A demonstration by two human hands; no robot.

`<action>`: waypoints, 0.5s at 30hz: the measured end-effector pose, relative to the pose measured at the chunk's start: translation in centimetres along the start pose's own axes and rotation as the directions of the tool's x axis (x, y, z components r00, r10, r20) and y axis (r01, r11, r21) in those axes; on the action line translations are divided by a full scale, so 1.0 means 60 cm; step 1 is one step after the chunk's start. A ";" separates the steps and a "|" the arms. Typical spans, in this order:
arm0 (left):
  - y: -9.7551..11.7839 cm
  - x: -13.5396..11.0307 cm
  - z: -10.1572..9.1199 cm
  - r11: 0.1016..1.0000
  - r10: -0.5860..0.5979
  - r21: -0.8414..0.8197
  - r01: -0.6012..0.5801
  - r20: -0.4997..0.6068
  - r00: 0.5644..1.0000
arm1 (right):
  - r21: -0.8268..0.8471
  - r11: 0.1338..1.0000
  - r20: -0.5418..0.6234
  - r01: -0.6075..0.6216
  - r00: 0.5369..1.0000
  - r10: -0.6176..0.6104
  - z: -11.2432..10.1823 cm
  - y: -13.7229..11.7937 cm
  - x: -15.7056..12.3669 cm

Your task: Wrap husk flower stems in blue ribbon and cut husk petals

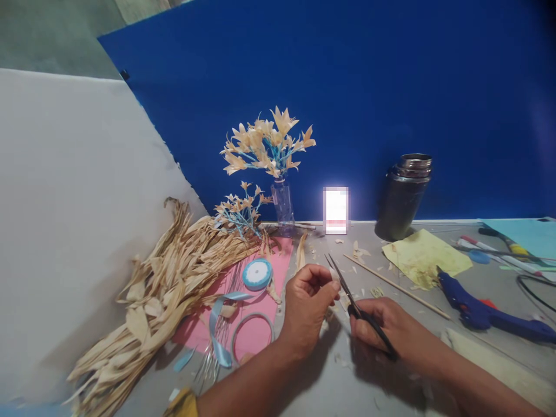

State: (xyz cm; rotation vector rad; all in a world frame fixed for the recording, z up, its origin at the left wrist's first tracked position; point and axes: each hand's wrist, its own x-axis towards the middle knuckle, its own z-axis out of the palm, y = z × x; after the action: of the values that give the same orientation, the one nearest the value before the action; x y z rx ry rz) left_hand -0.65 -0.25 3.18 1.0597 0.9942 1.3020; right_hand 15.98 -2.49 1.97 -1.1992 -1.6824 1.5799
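Observation:
My left hand (307, 304) is curled in a pinch near the table's middle, fingertips closed on a tiny pale piece that I cannot make out. My right hand (384, 329) grips black-handled scissors (347, 289), whose blades are slightly apart and point up-left toward the left fingertips. Small husk scraps (360, 252) lie scattered around both hands.
A heap of dried corn husks (160, 295) lies at left beside a pink sheet (256, 313) with a blue ribbon spool (257, 274). Husk flowers stand in a small bottle (282, 202). A steel flask (403, 196), yellow paper (423, 256), a thin stick (397, 286) and a blue glue gun (482, 310) sit at right.

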 end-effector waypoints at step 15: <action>0.004 0.002 0.000 1.000 -0.003 -0.020 0.004 0.030 1.000 | -0.028 0.998 0.002 -0.053 0.999 0.053 -0.004 0.005 0.000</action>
State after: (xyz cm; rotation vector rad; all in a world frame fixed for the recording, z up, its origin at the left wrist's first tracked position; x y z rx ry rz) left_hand -0.73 -0.14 3.40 1.0587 0.9589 1.2871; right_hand 16.27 -2.41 1.74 -1.2658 -1.6922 1.5952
